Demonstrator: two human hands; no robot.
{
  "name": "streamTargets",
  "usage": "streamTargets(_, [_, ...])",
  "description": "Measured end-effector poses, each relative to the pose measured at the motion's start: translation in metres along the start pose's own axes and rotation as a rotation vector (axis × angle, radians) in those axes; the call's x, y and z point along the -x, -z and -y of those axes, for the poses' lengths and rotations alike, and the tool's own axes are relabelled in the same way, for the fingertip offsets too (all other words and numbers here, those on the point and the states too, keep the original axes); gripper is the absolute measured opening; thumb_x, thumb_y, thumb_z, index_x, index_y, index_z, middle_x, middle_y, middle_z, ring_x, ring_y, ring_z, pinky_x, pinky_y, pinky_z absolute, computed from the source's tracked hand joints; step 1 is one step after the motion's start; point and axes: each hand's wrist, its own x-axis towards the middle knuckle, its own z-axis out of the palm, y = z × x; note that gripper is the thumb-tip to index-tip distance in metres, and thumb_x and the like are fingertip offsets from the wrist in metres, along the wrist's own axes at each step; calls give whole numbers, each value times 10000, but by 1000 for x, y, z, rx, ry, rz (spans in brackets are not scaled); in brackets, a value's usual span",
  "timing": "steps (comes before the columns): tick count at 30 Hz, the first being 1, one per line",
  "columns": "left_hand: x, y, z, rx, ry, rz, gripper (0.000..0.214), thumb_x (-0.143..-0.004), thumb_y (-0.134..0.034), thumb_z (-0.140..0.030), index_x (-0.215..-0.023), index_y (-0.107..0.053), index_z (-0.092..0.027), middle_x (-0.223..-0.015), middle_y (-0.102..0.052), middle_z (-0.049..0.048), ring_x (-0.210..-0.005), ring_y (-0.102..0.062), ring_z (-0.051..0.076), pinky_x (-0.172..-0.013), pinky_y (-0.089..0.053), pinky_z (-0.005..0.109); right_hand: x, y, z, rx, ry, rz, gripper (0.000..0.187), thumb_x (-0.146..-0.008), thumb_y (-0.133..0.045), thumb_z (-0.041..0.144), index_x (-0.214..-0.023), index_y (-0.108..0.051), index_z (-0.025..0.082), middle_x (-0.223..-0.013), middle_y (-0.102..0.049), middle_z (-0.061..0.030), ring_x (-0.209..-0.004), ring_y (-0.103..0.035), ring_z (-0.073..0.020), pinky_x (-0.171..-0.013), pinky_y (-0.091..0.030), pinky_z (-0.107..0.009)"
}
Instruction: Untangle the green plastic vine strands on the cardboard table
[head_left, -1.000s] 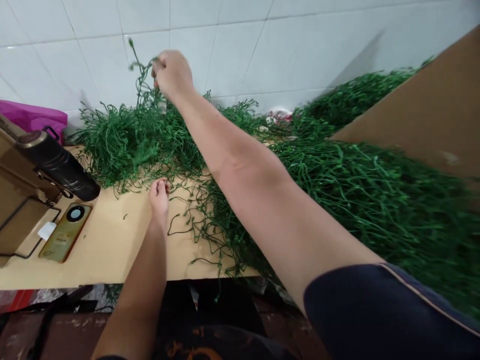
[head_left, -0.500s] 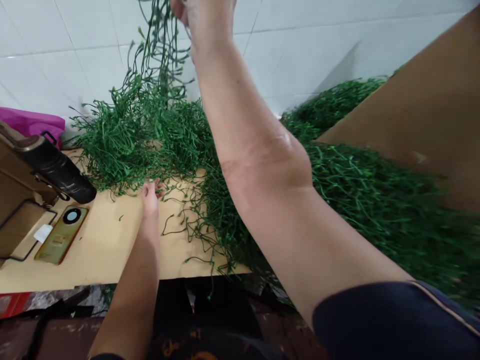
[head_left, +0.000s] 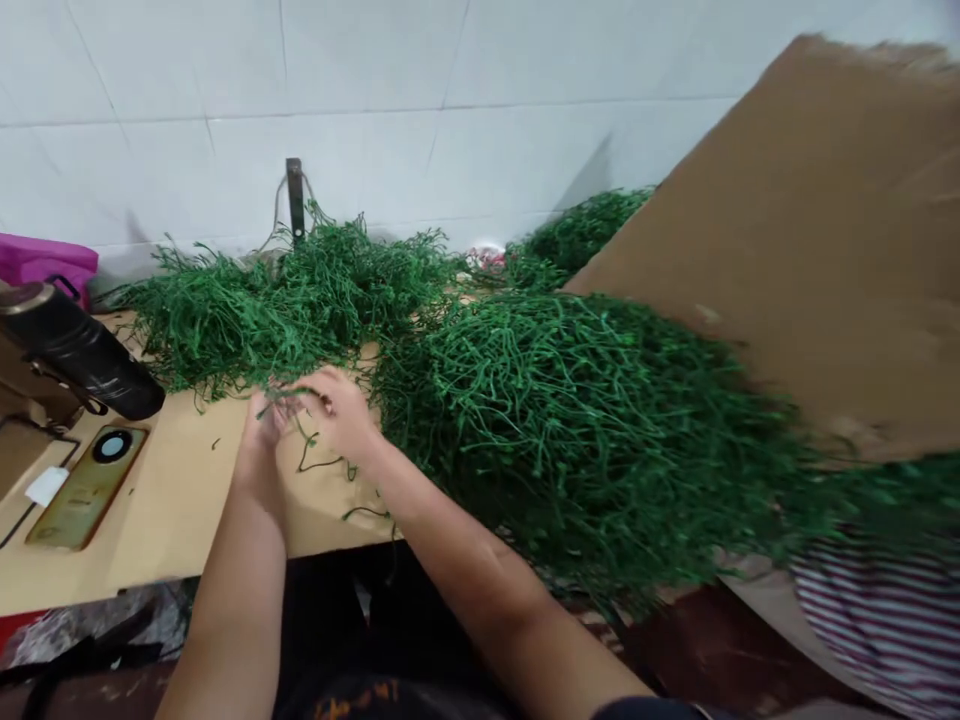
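My right hand [head_left: 343, 408]: lowered to centre-left, pinching green stem [head_left: 300, 389]. My left hand [head_left: 262, 424]: alongside, grip unclear. Now two-handed work.

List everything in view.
Stem heaps: several, green, back, right
Held stems: count unclear, green, between hands
Flask: one, black, left
Smartphone: one, gold, left
Tag: one, white, beside smartphone
Wire: one, black, left
Bag: one, magenta, far left
Cardboard: one, brown, right
Metal strip: one, dark, back
Unclear object: one, red-white, back
Striped cloth: one, maroon-white, lower right
Plastic film: one, clear, lower left
Tabletop: one, tan, centre
Tiled wall: one, white, back
Left hand, right hand: one each, centre
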Motion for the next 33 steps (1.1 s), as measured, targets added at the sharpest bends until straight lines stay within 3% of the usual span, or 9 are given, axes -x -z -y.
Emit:
streamTargets(5, [33, 0, -17, 23, 278, 71, 437, -826, -488, -563, -601, -530, -191, -592, -598, 84, -802, -661, 255, -612, -549, 348, 50, 3, -7, 34, 46, 267, 326, -861, -502, 179, -1148, -652, 140, -1075, -623, -130, -1020, -577, -191, -924, -461, -337])
streamTargets(8, [60, 4, -26, 42, 309, 60, 496, -818, -458, -637, -628, -546, -188, -646, -633, 104, -871, -670, 265, -645, -568, 363, 56, 17, -4, -17, 22, 415, 360, -848, -565, 238, -1189, -629, 143, -1019, -632, -107, -902, -589, -164, -845, -466, -304])
streamTargets(10, [76, 7, -33, 69, 306, 52, 518, -807, -442, -673, -679, -574, -189, -684, -653, 104, -881, -673, 254, -669, -574, 366, 56, 22, -3, -64, 19, 464, 296, -849, -569, 251, -1114, -660, 155, -920, -637, -73, -802, -576, -138, -773, -455, -271])
streamTargets(14, [90, 7, -36, 81, 329, -3, 494, -822, -435, -653, -772, -624, -199, -677, -656, 83, -835, -682, 232, -687, -578, 360, 53, 24, 0, -113, -47, 334, 173, -864, -537, 253, -873, -673, 148, -816, -613, -47, -712, -538, -115, -713, -431, -249])
streamTargets(17, [89, 6, -28, 70, 299, -26, 385, -863, -463, -522, -768, -626, -186, -671, -648, 69, -796, -685, 215, -693, -573, 343, 48, 22, 3, -160, -125, 151, 156, -862, -535, 264, -901, -641, 156, -922, -613, -59, -768, -557, -118, -739, -454, -248])
streamTargets(20, [88, 5, -17, 58, 256, -25, 264, -877, -462, -342, -744, -615, -172, -667, -637, 56, -745, -676, 182, -686, -562, 305, 43, 21, 7, -155, -142, 77, 206, -878, -508, 292, -980, -618, 151, -1003, -607, -73, -851, -570, -128, -783, -464, -253])
streamTargets(26, [93, 2, -15, 34, 289, -21, 214, -850, -460, -255, -793, -632, -141, -721, -666, 80, -840, -681, 198, -712, -562, 300, 48, 5, 1, 66, -116, 208, 359, -822, -602, 326, -1121, -588, 127, -1095, -593, -109, -995, -545, -194, -910, -422, -309])
streamTargets(29, [96, -1, -18, 49, 284, -62, 259, -877, -435, -284, -805, -637, -140, -739, -669, 89, -920, -678, 218, -758, -566, 320, 55, -4, -2, 176, -114, 311, 264, -891, -495, 331, -1006, -619, 128, -1024, -615, -118, -983, -543, -216, -882, -409, -320])
streamTargets(33, [95, -2, -19, 20, 308, -48, 371, -912, -414, -405, -853, -650, -124, -756, -659, 111, -931, -671, 247, -760, -566, 353, 60, -7, 0, 239, -119, 379, 335, -953, -311, 271, -993, -611, 128, -1004, -627, -129, -946, -559, -220, -836, -400, -318])
